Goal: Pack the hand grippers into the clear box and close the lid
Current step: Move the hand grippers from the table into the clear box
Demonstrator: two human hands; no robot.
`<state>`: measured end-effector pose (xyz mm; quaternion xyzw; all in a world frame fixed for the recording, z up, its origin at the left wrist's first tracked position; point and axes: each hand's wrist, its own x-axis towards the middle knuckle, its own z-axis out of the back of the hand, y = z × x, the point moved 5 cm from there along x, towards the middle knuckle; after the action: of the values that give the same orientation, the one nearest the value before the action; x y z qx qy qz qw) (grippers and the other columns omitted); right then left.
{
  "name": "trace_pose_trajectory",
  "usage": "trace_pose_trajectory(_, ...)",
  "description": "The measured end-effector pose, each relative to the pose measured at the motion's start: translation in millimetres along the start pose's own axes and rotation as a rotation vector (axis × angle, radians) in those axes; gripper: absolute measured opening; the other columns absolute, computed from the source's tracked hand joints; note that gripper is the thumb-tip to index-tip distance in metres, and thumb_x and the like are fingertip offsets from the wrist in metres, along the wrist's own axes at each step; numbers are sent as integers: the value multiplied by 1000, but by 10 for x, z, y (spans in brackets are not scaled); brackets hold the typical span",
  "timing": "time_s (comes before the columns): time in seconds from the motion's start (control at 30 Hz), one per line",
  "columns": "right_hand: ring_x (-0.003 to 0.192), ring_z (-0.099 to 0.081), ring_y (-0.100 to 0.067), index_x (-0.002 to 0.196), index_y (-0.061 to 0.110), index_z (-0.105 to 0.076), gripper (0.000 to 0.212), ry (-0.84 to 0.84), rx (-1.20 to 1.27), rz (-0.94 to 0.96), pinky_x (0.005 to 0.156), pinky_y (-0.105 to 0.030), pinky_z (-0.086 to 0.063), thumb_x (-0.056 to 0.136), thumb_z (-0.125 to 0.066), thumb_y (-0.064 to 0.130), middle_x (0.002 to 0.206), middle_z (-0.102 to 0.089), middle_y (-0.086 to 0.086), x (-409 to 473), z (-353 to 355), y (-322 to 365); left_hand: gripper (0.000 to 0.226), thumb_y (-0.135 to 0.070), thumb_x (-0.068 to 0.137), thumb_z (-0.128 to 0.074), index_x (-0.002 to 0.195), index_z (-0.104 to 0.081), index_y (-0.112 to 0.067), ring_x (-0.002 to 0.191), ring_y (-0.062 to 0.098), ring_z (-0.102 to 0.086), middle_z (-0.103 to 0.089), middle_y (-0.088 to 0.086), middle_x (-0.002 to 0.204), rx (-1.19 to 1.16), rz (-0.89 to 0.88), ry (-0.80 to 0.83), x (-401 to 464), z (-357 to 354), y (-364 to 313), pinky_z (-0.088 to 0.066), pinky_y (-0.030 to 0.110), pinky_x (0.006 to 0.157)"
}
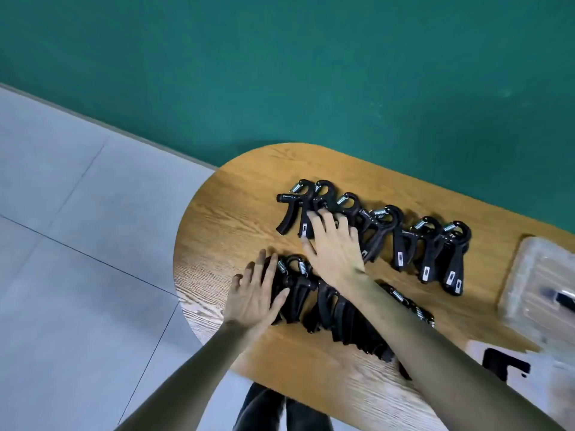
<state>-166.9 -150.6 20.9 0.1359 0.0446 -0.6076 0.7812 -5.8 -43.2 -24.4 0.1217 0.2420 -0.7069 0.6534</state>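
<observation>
Several black hand grippers with steel springs lie in two rows on the wooden table (pixel 236 194). The far row (pixel 401 241) runs from the table's left end toward the right. The near row (pixel 326 306) lies partly under my arms. My right hand (pixel 334 247) rests flat, fingers spread, on the left grippers of the far row. My left hand (pixel 256 293) lies with fingers apart on the left end of the near row. Neither hand has lifted anything. The clear box (pixel 535 284) stands blurred at the right edge.
A white sheet with black print (pixel 504 362) lies at the table's near right. Grey tiled floor (pixel 77 244) lies to the left and a green wall (pixel 280 73) stands behind. My dark trouser legs (pixel 273 409) show below the table's edge.
</observation>
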Motion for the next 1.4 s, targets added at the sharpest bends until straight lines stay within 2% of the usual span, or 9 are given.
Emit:
trace_pose_trajectory(0.2,143,-31,-42,154,22,-29,64,-21,-23,33,103,-57,-43,99,-36,54,158,-31,-14,498,-334,206,79,-67,101,-12,155,28,-25,140,28,-39,24,2,167,-90,-12,-68,63,-333,61,-39,47,110)
trace_pose_trajectory(0.37,149,-19,-48,159,24,-20,71,-30,-65,46,113,-63,-31,99,-34,59,165,-19,-17,792,-515,324,77,-59,102,-21,159,17,-25,112,24,-51,18,3,169,-66,-27,-158,62,-394,73,-49,40,90)
trace_pose_trajectory(0.5,152,-2,-48,162,25,-4,75,-23,-154,94,117,-63,-24,98,-20,63,169,1,-17,812,-614,338,77,-58,102,-21,159,19,-26,105,20,-49,24,2,167,-60,-6,-156,70,-382,60,-46,35,87)
trace_pose_trajectory(0.7,152,7,-48,161,26,-17,76,33,-180,122,120,-63,-20,93,-32,57,169,4,-18,827,-639,342,78,-58,101,-23,159,18,-27,106,18,-49,23,3,168,-91,25,-168,43,-404,85,-45,35,86)
trace_pose_trajectory(0.83,153,9,-45,159,26,-24,75,28,-165,109,122,-61,-17,91,-36,53,169,5,-17,874,-617,359,78,-57,102,-23,155,27,-29,111,18,-46,31,2,165,-101,46,-124,35,-386,76,-45,32,86)
trace_pose_trajectory(1.0,150,10,-53,161,23,-14,84,22,-198,12,120,-63,-13,92,-45,60,168,9,-17,906,-661,354,79,-54,103,-21,149,38,-30,111,14,-40,42,1,159,-140,62,-84,17,-348,20,-40,25,84)
trace_pose_trajectory(1.1,148,5,-59,162,23,-6,88,47,-209,-38,121,-63,-13,94,-51,54,167,13,-18,925,-681,383,79,-52,103,-22,150,36,-29,112,15,-40,42,1,159,-147,52,-78,21,-344,24,-42,26,85)
trace_pose_trajectory(1.23,148,1,-60,162,24,-2,88,79,-224,-30,119,-60,-24,95,-56,43,167,19,-18,927,-672,407,79,-47,104,-25,151,35,-27,117,18,-39,41,1,160,-175,34,-70,42,-358,27,-45,29,92)
trace_pose_trajectory(1.4,148,-14,-56,161,28,-13,87,76,-274,-13,108,-55,-37,92,-65,35,168,16,-14,933,-644,337,83,-42,104,-30,150,37,-25,120,21,-39,42,3,159,-206,35,-59,58,-408,21,-47,35,102)
